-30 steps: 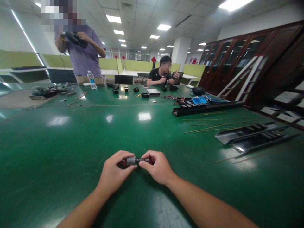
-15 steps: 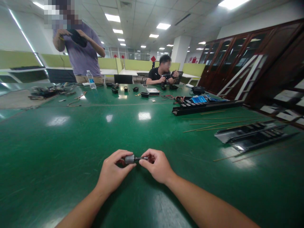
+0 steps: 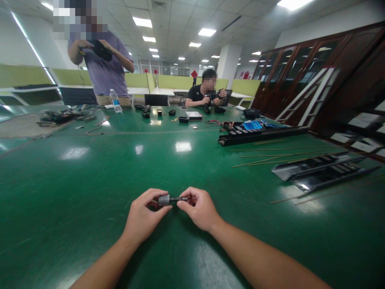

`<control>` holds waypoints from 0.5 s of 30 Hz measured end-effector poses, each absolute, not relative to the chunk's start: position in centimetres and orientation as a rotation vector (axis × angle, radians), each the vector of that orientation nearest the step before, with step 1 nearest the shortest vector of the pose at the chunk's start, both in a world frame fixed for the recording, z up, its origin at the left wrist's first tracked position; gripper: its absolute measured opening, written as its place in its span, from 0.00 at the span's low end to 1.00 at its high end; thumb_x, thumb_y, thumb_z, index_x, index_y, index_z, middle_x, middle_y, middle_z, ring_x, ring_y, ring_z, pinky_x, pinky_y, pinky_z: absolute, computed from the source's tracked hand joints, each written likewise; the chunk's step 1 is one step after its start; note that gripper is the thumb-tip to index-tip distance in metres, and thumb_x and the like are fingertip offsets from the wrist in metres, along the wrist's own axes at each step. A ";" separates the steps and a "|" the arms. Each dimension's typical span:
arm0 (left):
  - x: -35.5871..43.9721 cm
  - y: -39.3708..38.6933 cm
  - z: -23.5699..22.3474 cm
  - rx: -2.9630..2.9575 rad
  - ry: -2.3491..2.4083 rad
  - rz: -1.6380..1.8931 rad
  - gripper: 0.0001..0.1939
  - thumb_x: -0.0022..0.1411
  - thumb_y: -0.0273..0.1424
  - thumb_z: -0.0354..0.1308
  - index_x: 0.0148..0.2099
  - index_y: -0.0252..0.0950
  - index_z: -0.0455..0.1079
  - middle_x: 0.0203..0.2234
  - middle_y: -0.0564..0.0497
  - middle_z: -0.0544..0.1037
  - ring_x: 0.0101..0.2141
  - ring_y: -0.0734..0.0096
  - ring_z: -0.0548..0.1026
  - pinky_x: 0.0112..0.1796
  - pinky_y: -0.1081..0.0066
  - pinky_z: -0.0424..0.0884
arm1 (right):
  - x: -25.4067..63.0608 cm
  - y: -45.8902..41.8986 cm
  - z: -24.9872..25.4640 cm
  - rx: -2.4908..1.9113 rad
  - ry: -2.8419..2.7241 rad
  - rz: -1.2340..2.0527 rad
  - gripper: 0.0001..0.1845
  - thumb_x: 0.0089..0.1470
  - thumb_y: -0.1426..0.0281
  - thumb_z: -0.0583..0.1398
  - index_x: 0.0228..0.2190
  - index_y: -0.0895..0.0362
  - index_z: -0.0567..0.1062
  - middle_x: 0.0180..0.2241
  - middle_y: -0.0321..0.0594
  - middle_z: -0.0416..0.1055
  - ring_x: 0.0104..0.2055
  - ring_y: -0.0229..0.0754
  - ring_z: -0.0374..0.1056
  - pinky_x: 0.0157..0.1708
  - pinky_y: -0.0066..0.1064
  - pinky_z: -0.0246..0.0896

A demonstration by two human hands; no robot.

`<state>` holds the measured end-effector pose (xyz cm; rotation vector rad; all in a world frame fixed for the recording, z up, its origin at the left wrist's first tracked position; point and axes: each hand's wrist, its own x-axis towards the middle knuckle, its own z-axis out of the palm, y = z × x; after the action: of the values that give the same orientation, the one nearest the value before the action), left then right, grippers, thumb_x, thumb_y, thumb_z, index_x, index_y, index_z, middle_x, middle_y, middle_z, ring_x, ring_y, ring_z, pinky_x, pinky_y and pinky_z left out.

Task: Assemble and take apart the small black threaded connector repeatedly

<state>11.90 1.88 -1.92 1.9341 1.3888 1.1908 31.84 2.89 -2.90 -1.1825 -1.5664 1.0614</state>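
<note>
- Your right hand (image 3: 202, 210) hides the shaft (image 3: 175, 199)'s outer end.
- Your forearms (image 3: 252, 245): cut off at picture's edge.
- Clutter (image 3: 61, 116) near tabletop (image 3: 120, 172)'s far edge, left: too blurred to name.

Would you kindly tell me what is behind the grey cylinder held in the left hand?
Green tabletop shows beyond the grey cylinder; whatever it and the left hand cover cannot be seen.

A held part (image 3: 164, 200) sits at lower centre, between the left hand (image 3: 141, 218) and right hand (image 3: 202, 211) — over the table (image 3: 120, 172). A bottle (image 3: 115, 102) stands at upper left; rods (image 3: 261, 155) lie centre right — a ladder (image 3: 317, 96) behind them.
</note>
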 end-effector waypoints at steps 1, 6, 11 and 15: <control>11.9 1.9 -1.9 1.933 1.388 1.189 0.13 0.54 0.32 0.67 0.43 0.40 0.76 0.39 0.49 0.78 0.38 0.65 0.77 0.36 0.70 0.76 | 31.8 2.9 -2.9 -1.183 -1.567 1.061 0.07 0.48 0.69 0.65 0.30 0.59 0.77 0.23 0.35 0.70 0.24 0.36 0.63 0.25 0.26 0.57; 11.9 2.0 -2.0 1.907 1.386 1.196 0.13 0.54 0.33 0.67 0.44 0.40 0.75 0.40 0.49 0.78 0.39 0.65 0.77 0.37 0.69 0.76 | 31.9 3.0 -2.9 -1.166 -1.534 1.092 0.06 0.48 0.70 0.64 0.30 0.60 0.76 0.24 0.36 0.70 0.25 0.35 0.63 0.25 0.26 0.57; 11.9 1.9 -1.9 1.907 1.394 1.208 0.13 0.54 0.33 0.67 0.43 0.39 0.76 0.40 0.49 0.78 0.39 0.65 0.77 0.35 0.70 0.77 | 31.9 3.1 -3.0 -1.158 -1.515 1.116 0.06 0.47 0.69 0.65 0.29 0.60 0.75 0.23 0.34 0.69 0.24 0.35 0.62 0.25 0.26 0.56; 12.0 1.8 -1.7 1.910 1.406 1.217 0.13 0.54 0.33 0.67 0.43 0.40 0.76 0.39 0.50 0.78 0.38 0.65 0.77 0.35 0.71 0.76 | 31.9 3.1 -3.0 -1.158 -1.508 1.116 0.06 0.47 0.70 0.64 0.29 0.59 0.75 0.23 0.34 0.69 0.24 0.35 0.62 0.24 0.25 0.56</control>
<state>11.98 1.81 -1.66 1.9097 1.4059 1.2173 31.91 3.14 -2.99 -1.1583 -1.5081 1.1156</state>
